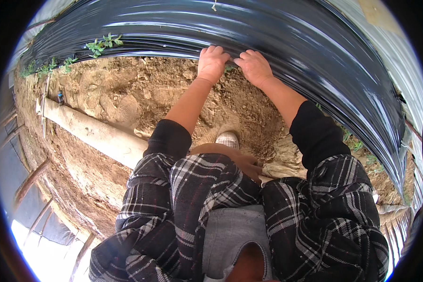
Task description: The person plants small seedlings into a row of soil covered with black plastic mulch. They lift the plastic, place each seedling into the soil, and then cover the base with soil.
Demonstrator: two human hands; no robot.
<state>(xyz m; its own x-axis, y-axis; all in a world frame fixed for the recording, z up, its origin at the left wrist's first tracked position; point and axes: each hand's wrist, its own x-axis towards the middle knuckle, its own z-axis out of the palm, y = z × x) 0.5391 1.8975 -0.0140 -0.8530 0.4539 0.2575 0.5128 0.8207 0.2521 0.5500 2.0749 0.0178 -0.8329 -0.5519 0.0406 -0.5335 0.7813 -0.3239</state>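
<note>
A sheet of glossy black plastic film (253, 21) stretches in long folds across the far side, above bare soil. My left hand (212, 64) has its fingers curled over the film's near, gathered edge. Close beside it on the right, my right hand (254, 67) grips the same edge, its thumb pointing toward the left one. A narrow gap separates the hands, and a bit of green leaf (229, 68) shows below it. The fingertips are partly hidden in the folds.
Leafy plants (102, 45) emerge along the film's edge at left. A pale flat hose (95, 127) crosses the crumbly soil (162, 84), near a black connector with a blue ring (60, 97). Wooden posts (31, 181) line the left side. My shoe (228, 140) stands on the soil.
</note>
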